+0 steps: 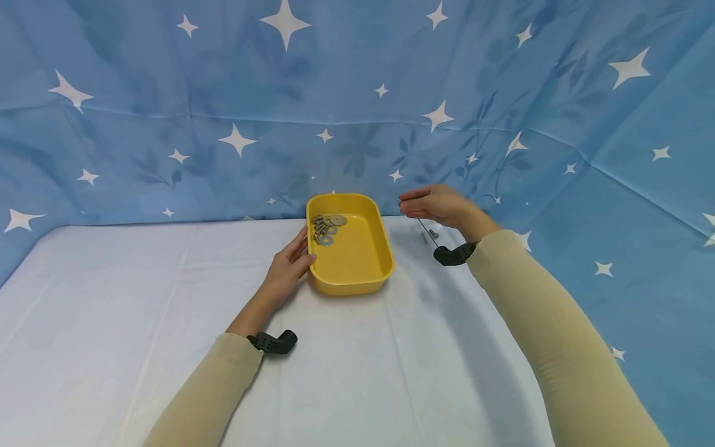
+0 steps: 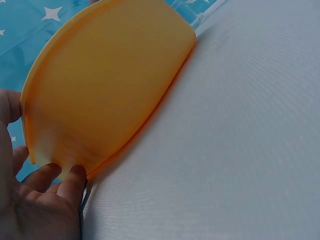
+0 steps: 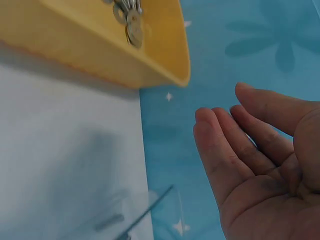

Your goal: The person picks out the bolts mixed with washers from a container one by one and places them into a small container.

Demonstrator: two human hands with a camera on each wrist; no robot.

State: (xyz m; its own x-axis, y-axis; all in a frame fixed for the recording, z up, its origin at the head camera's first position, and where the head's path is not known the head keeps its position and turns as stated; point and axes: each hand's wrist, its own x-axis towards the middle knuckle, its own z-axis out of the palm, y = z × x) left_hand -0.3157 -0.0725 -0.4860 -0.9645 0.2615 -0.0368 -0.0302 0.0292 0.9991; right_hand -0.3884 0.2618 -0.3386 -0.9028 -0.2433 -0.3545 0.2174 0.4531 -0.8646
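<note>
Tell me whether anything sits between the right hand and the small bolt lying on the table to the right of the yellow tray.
Nothing visible does. The right hand hovers open just above and behind the bolt, which lies on the white table right of the yellow tray. Only a thin clear strip lies beside it.

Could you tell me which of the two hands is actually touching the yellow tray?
The left hand: its fingers rest against the yellow tray's near-left wall. The right hand hovers open beside the tray, touching nothing.
</note>
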